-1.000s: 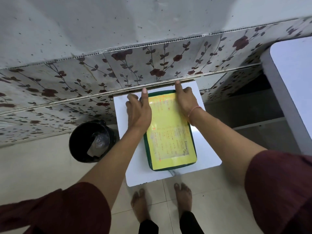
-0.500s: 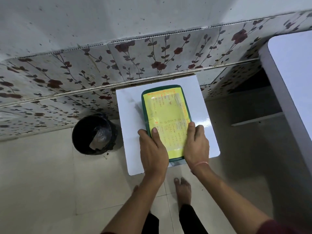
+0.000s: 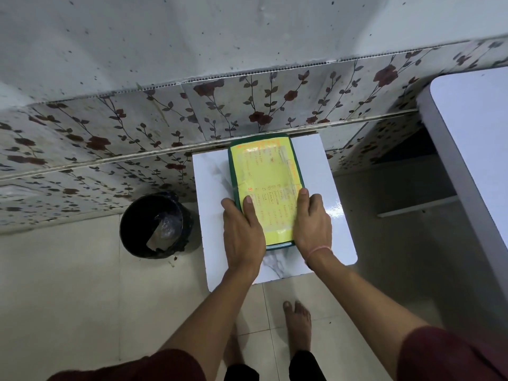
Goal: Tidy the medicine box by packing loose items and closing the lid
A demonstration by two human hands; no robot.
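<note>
The medicine box point(image 3: 264, 171) is a green rectangular case with a yellow printed label covering its shut lid. It lies lengthwise on a small white table point(image 3: 321, 171), its far end close to the wall. My left hand point(image 3: 242, 232) presses on the near left corner, thumb on the lid and fingers down the side. My right hand point(image 3: 312, 224) grips the near right corner the same way. No loose items show outside the box.
A black waste bin point(image 3: 154, 224) with scraps inside stands on the tiled floor left of the table. A floral-tiled wall point(image 3: 247, 108) runs behind. A larger white tabletop point(image 3: 472, 127) juts in at the right. My bare feet point(image 3: 298, 325) are below the table's near edge.
Both hands slid from the far end of the lid to the near end a second ago. Since half a second ago they have stayed on the near corners.
</note>
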